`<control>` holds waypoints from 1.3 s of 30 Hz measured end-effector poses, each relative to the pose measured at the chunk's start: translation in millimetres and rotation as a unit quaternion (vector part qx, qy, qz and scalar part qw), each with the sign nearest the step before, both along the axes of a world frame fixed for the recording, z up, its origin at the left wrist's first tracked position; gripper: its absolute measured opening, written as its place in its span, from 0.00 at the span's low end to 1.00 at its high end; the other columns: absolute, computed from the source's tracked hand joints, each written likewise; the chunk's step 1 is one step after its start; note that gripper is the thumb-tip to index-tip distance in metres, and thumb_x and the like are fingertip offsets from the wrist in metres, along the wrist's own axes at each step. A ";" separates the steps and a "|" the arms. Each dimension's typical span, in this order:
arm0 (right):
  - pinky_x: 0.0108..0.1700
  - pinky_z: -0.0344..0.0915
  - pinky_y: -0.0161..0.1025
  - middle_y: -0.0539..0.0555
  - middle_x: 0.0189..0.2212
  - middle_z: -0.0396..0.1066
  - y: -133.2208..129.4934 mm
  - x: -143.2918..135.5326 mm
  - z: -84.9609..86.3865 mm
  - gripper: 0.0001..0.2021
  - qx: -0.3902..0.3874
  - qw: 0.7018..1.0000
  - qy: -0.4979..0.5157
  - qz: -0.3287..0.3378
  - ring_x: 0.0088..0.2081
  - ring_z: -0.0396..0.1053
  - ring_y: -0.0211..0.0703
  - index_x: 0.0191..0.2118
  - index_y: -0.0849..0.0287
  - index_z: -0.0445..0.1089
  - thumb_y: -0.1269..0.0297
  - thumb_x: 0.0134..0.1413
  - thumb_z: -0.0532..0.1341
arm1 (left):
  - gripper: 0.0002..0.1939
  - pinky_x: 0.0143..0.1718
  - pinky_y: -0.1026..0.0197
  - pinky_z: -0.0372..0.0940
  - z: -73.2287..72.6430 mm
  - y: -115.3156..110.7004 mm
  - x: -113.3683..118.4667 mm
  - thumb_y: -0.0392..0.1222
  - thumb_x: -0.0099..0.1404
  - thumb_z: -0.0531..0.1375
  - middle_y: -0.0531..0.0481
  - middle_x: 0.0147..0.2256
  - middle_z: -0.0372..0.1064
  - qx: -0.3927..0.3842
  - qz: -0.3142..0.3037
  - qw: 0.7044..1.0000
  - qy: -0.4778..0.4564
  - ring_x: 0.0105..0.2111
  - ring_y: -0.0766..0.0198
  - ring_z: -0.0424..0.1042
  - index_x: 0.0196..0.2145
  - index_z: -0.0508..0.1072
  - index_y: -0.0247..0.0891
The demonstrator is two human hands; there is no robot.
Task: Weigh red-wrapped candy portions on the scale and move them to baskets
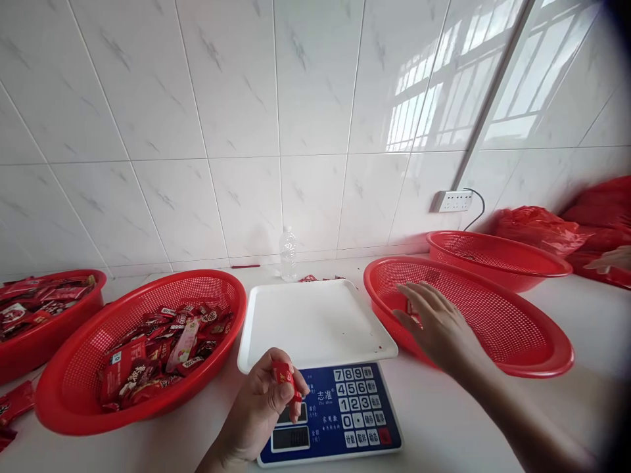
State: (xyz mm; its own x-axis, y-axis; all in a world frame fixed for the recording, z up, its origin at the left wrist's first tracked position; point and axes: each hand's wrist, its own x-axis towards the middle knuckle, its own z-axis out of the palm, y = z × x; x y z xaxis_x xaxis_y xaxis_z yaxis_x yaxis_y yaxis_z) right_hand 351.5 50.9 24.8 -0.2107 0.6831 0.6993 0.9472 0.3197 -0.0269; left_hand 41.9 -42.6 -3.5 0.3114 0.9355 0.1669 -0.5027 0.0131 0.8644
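Observation:
My left hand (263,404) pinches a small red packet (286,381) above the display side of the blue scale (340,410). The scale's white tray (315,318) holds only tiny red specks. Over the left part of a red basket (497,315), my right hand (438,325) hovers with its fingers stretched out. Something small and red-and-white (414,314) shows beside its fingers, partly hidden. Left of the tray, another red basket (64,387) holds many red packets (158,351) and a pink one (183,344).
A clear bottle (288,255) stands behind the tray near the tiled wall. More packets fill a basket (98,289) at the far left. Behind the right basket are another red basket (497,259) and red bags (539,228). Another person's hand (611,260) shows at the right edge.

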 end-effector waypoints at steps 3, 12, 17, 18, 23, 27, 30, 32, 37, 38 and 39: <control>0.44 0.71 0.47 0.61 0.45 0.73 -40.0 -34.8 -3.2 0.19 -0.050 0.982 0.093 0.156 0.47 0.72 0.51 0.51 0.57 0.68 0.52 0.64 0.49 | 0.14 0.26 0.68 0.61 -0.9 -3.2 6.6 0.48 0.59 0.66 0.52 0.32 0.70 0.013 0.030 0.992 0.118 0.25 0.72 0.66 0.35 0.67 0.39; 0.35 0.68 0.35 0.52 0.33 0.73 -105.0 -106.7 -19.4 0.11 -0.297 0.855 0.245 0.348 0.33 0.71 0.40 0.41 0.55 0.68 0.55 0.62 0.56 | 0.22 0.34 0.66 0.62 -7.9 -19.7 30.0 0.42 0.60 0.63 0.53 0.30 0.71 0.129 0.086 0.919 0.362 0.29 0.68 0.68 0.49 0.59 0.42; 0.33 0.65 0.33 0.51 0.31 0.73 -99.7 -102.8 -20.8 0.10 -0.385 0.815 0.269 0.338 0.30 0.69 0.38 0.37 0.56 0.68 0.56 0.62 0.55 | 0.24 0.32 0.67 0.63 -10.0 -27.4 32.6 0.42 0.61 0.61 0.54 0.29 0.69 0.161 0.084 0.901 0.395 0.27 0.68 0.67 0.54 0.59 0.44; 0.32 0.64 0.33 0.51 0.30 0.72 -99.8 -102.1 -19.8 0.11 -0.393 0.809 0.270 0.343 0.30 0.69 0.38 0.34 0.56 0.68 0.56 0.62 0.54 | 0.25 0.31 0.67 0.63 -10.4 -27.9 33.5 0.42 0.61 0.61 0.55 0.28 0.68 0.163 0.084 0.897 0.402 0.27 0.68 0.66 0.54 0.59 0.44; 0.34 0.63 0.34 0.51 0.30 0.73 -102.9 -98.4 -15.6 0.15 -0.405 0.785 0.316 0.346 0.31 0.70 0.38 0.31 0.57 0.68 0.55 0.63 0.53 | 0.25 0.30 0.66 0.64 -19.1 -27.9 37.0 0.49 0.62 0.61 0.53 0.27 0.69 0.171 0.105 0.899 0.389 0.26 0.67 0.67 0.55 0.61 0.42; 0.36 0.63 0.33 0.52 0.31 0.74 -106.2 -95.8 -13.3 0.14 -0.407 0.782 0.322 0.346 0.32 0.70 0.38 0.31 0.58 0.68 0.56 0.63 0.54 | 0.26 0.34 0.65 0.66 -28.1 -32.4 37.6 0.54 0.62 0.60 0.51 0.29 0.72 0.179 0.131 0.904 0.365 0.28 0.65 0.70 0.55 0.64 0.43; 0.34 0.63 0.32 0.50 0.29 0.73 -107.2 -95.5 -13.1 0.13 -0.378 0.798 0.312 0.350 0.31 0.69 0.37 0.30 0.57 0.68 0.56 0.62 0.56 | 0.23 0.35 0.65 0.68 -23.3 -36.4 36.1 0.55 0.63 0.58 0.51 0.30 0.74 0.160 0.149 0.904 0.367 0.30 0.64 0.73 0.52 0.67 0.43; 0.32 0.63 0.31 0.50 0.27 0.72 -105.9 -93.5 -14.4 0.13 -0.341 0.820 0.306 0.342 0.29 0.69 0.36 0.30 0.57 0.68 0.57 0.62 0.56 | 0.18 0.36 0.65 0.69 -13.4 -36.0 33.2 0.53 0.65 0.57 0.49 0.33 0.75 0.174 0.166 0.886 0.397 0.32 0.63 0.74 0.48 0.70 0.42; 0.30 0.65 0.32 0.50 0.25 0.71 -87.5 -69.1 -28.7 0.11 -0.142 0.898 0.320 0.265 0.27 0.69 0.37 0.31 0.56 0.69 0.59 0.62 0.55 | 0.12 0.37 0.65 0.69 18.9 -15.9 19.3 0.45 0.69 0.52 0.49 0.38 0.76 0.249 0.240 0.801 0.489 0.35 0.63 0.75 0.46 0.70 0.42; 0.31 0.66 0.33 0.51 0.26 0.72 -81.3 -61.4 -33.8 0.10 -0.100 0.910 0.322 0.240 0.28 0.71 0.39 0.32 0.55 0.69 0.59 0.61 0.55 | 0.12 0.38 0.64 0.69 24.5 -9.4 16.3 0.44 0.70 0.51 0.49 0.38 0.76 0.256 0.253 0.783 0.507 0.36 0.63 0.75 0.47 0.69 0.41; 0.32 0.67 0.34 0.52 0.28 0.73 -74.8 -53.4 -39.4 0.10 -0.065 0.920 0.325 0.208 0.30 0.72 0.40 0.33 0.55 0.70 0.58 0.61 0.56 | 0.13 0.39 0.63 0.69 29.3 -2.7 13.7 0.44 0.70 0.50 0.48 0.39 0.75 0.263 0.257 0.767 0.527 0.38 0.63 0.74 0.48 0.69 0.41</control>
State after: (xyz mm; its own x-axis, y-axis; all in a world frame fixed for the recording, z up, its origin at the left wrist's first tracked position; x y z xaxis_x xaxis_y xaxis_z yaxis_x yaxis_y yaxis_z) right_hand 298.1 -23.9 -14.7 -0.0391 0.7244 0.6883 0.5132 0.6056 -0.6082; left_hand 55.6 -45.3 25.8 0.1462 0.8693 0.4722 0.6555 -0.4426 0.6119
